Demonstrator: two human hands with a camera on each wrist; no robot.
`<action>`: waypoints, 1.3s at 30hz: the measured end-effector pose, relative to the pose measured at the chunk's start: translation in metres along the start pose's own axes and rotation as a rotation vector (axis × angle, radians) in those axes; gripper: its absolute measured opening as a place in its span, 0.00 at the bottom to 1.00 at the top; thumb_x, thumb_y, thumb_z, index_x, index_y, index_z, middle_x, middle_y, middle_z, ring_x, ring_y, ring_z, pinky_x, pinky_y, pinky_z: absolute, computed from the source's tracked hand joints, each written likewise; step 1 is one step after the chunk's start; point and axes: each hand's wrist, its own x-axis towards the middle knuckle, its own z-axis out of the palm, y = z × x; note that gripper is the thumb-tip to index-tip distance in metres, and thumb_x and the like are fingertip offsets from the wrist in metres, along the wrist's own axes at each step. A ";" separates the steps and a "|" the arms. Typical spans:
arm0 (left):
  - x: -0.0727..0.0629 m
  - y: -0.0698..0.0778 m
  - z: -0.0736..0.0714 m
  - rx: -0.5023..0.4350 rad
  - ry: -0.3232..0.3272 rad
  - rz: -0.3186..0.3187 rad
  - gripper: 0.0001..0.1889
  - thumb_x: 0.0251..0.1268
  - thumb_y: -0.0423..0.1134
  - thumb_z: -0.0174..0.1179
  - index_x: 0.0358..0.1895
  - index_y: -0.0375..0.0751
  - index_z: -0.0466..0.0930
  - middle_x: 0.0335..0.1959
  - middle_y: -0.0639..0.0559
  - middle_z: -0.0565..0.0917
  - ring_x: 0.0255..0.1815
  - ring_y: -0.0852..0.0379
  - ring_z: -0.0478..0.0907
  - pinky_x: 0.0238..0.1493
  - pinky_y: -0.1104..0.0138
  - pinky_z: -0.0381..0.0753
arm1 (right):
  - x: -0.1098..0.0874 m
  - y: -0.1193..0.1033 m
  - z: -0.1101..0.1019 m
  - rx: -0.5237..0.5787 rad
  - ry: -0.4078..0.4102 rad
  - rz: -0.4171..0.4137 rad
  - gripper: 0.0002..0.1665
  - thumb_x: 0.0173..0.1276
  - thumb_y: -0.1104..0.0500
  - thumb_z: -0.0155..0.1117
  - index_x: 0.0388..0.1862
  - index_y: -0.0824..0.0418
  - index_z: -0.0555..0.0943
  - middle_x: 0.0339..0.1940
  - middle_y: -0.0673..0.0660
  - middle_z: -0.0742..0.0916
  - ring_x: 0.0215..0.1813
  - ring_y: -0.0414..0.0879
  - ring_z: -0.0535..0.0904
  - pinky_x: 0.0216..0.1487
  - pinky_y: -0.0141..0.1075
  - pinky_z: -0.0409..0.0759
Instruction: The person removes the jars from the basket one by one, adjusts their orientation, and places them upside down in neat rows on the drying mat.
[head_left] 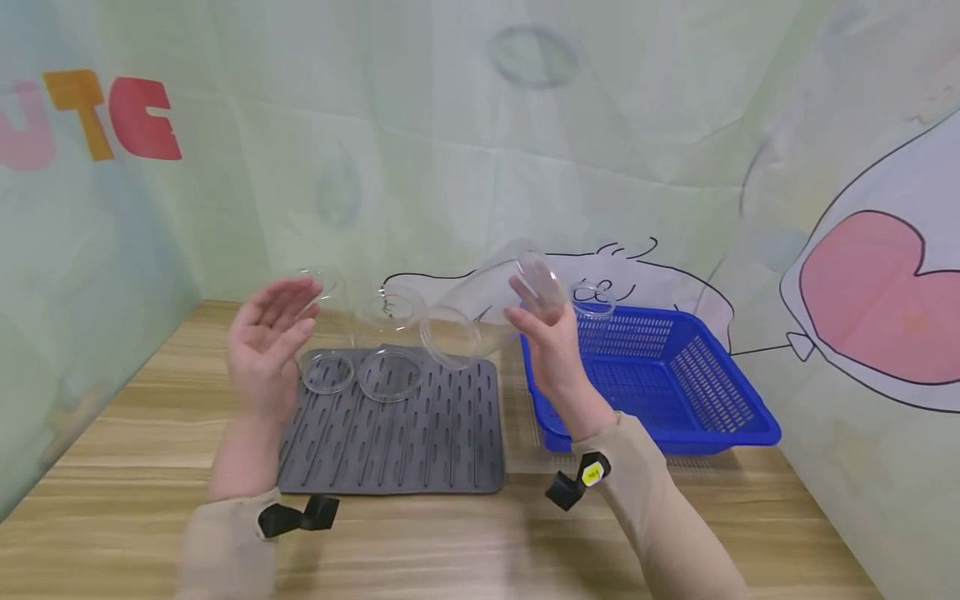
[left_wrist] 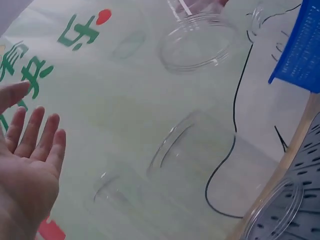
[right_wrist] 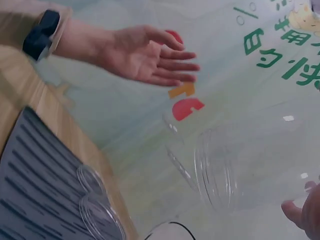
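My right hand (head_left: 553,342) grips a clear jar (head_left: 491,304) near its far end, holding it tilted in the air with the ringed mouth toward the lower left. In the right wrist view the thumb and fingertips show at that jar's side. My left hand (head_left: 266,342) is raised with fingers loosely extended and the palm turned inward, holding nothing. Beside it, two more clear jars stand on a grey ridged mat (head_left: 450,450): a narrower jar (head_left: 327,372) and a wider jar (head_left: 390,375), their ringed rims down on the mat.
Right of the mat sits a blue plastic basket (head_left: 652,437) with perforated walls. Another clear jar (head_left: 592,300) stands at its back left corner. Everything rests on a wooden table (head_left: 420,542), with a printed cloth backdrop (head_left: 450,125) behind and at both sides.
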 end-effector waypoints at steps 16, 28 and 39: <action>-0.008 0.015 -0.093 0.095 0.536 -0.397 0.17 0.58 0.14 0.57 0.45 0.36 0.81 0.38 0.51 0.88 0.42 0.60 0.87 0.45 0.76 0.85 | 0.023 0.026 0.005 -0.363 0.042 0.210 0.51 0.54 0.70 0.70 0.76 0.59 0.58 0.71 0.60 0.71 0.74 0.54 0.64 0.76 0.47 0.64; -0.027 -0.006 -0.135 0.385 0.485 -0.750 0.40 0.69 0.19 0.47 0.79 0.41 0.40 0.80 0.48 0.48 0.79 0.59 0.50 0.63 0.82 0.69 | 0.026 0.062 0.007 -0.654 0.123 0.285 0.59 0.47 0.60 0.81 0.75 0.62 0.58 0.74 0.60 0.69 0.74 0.56 0.64 0.75 0.46 0.65; -0.034 -0.016 -0.142 0.663 0.356 -0.879 0.41 0.65 0.18 0.46 0.79 0.39 0.38 0.80 0.43 0.44 0.80 0.50 0.45 0.75 0.70 0.57 | 0.026 0.075 0.009 -0.646 0.140 0.352 0.60 0.47 0.62 0.80 0.76 0.62 0.55 0.74 0.65 0.66 0.75 0.58 0.62 0.76 0.49 0.62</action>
